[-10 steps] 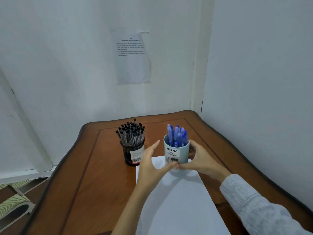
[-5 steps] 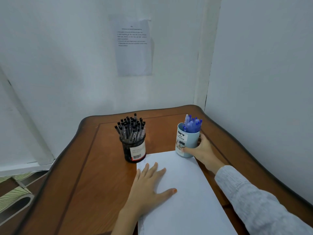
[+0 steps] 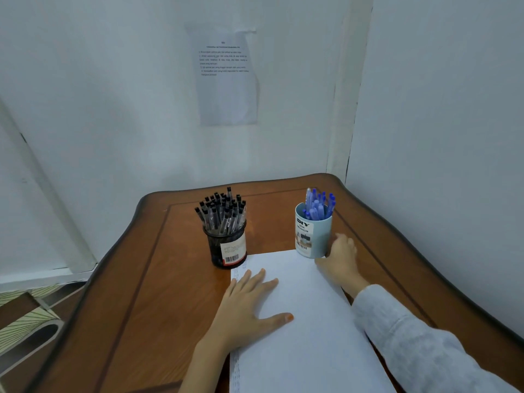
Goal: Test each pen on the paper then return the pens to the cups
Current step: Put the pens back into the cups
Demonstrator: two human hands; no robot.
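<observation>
A white sheet of paper lies on the wooden table. My left hand rests flat on the paper's left part, fingers spread, holding nothing. A black mesh cup full of black pens stands at the paper's far left corner. A light blue cup with blue pens stands upright at the far right corner. My right hand is just right of the blue cup, fingers blurred and loosened, thumb near the cup's base.
The table sits in a corner, with white walls close behind and to the right. A printed notice is taped to the back wall. The table's left edge drops to a patterned floor.
Both hands carried the blue cup off the paper to its far right corner. My left hand then came down flat on the paper. My right hand has loosened from the cup.
</observation>
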